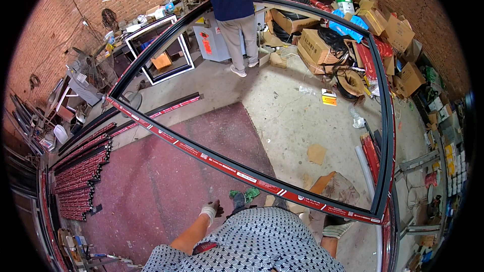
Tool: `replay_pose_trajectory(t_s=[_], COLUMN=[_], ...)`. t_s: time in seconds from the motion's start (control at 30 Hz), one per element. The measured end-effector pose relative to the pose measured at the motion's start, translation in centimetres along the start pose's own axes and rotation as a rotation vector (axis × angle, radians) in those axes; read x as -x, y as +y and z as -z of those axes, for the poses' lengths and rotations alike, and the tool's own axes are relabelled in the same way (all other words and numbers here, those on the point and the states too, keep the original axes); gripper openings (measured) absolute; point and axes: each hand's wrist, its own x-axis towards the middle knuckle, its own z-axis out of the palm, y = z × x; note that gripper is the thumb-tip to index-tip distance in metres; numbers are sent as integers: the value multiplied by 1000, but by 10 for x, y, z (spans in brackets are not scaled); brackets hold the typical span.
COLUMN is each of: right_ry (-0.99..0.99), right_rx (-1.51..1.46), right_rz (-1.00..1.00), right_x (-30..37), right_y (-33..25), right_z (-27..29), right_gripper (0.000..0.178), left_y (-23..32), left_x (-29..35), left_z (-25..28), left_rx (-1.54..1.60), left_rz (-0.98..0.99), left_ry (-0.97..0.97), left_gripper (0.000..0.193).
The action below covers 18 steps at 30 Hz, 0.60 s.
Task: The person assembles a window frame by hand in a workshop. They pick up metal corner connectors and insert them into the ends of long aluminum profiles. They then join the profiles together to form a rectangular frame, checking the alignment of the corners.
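Note:
A large dark window frame [275,187] with red printed film along its outer sides spans the view ahead of me. My left hand [214,210], in a white glove with a dark palm, hangs left of my body. Its fingers are apart and nothing is in them. My right hand [338,227], gloved alike, is at the underside of the near rail, close to its right corner. The rail covers its fingertips, so its grip is unclear. Across the frame stands a co-worker [229,0] in a dark shirt, whose body hides part of the far rail.
Red-filmed profiles [83,184] lie stacked at the left beside a dark red floor sheet [151,186]. A white-edged frame [189,53] leans near a fan [91,65]. Cardboard boxes [315,48] and black coils crowd the far right. More profiles [370,153] lie right.

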Motion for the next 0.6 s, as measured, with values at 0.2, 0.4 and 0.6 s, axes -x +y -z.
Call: replay_pose_trajectory(t_s=[0.2, 0.4, 0.6], right_ry=[-35, -33, -37], right_rx=[-4, -10, -22], right_rz=[-3, -1, 16], right_x=[-2, 2, 7], right_y=[-1, -1, 0], right_z=[5, 0, -12], right_gripper=[73, 72, 71], left_y=[-3, 1, 6], left_x=[-8, -5, 0], left_z=[5, 0, 1], left_rx=[19, 21, 8], left_rz=[7, 14, 27], left_ry=[-36, 4, -26], left_gripper=[44, 45, 48])
